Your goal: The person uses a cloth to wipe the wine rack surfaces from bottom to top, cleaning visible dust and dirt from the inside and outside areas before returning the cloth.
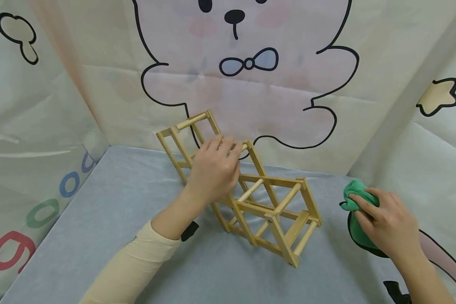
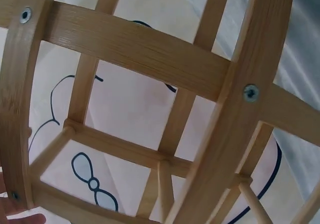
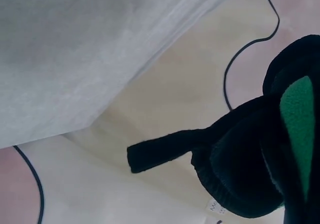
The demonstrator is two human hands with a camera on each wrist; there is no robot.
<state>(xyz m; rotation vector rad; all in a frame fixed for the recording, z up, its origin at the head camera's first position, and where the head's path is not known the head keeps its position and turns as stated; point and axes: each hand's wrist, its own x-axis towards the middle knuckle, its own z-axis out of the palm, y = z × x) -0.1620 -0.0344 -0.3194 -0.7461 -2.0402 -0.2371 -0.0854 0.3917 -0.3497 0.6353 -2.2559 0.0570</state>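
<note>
My left hand (image 1: 215,171) grips the upper bars of a light wooden rack (image 1: 277,181), a stepped frame of slats and round dowels. The rack stands at a slant over the blue-grey table cover, its left end raised. In the left wrist view its slats (image 2: 135,52) and screw heads fill the picture, with fingertips (image 2: 27,219) at the lower left corner. To the right of the rack, my right hand (image 1: 389,221) holds a bunched green cloth (image 1: 359,196) with dark edging. Black folded fabric (image 3: 240,154) beside the green shows in the right wrist view.
A blue-grey cover (image 1: 110,219) lies over the table. Pale printed curtains (image 1: 289,105) with a bear drawing stand close behind and along both sides. A black strap end (image 1: 190,231) shows by the left wrist, another (image 1: 395,291) by the right.
</note>
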